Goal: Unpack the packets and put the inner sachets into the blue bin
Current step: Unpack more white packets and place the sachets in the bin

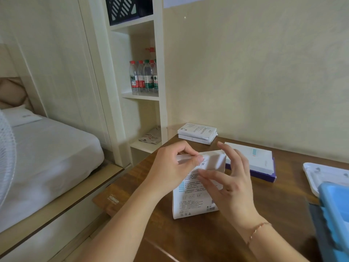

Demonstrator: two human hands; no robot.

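Observation:
A white packet (192, 199) with printed text stands upright on the wooden table (207, 239), lifted slightly at the top. My left hand (170, 167) pinches the packet's top flap between thumb and forefinger. My right hand (228, 184) pinches the paper just below the top with thumb and forefinger, its other fingers spread. The blue bin (334, 210) shows at the right edge, partly cut off. Two more white packets (197, 133) lie stacked at the table's far corner.
A flat white packet on a purple box (253, 161) lies behind my hands. A white tray (319, 176) sits behind the bin. Left of the table are a white shelf with water bottles (144, 76), a bed (47, 148) and a fan (5, 157).

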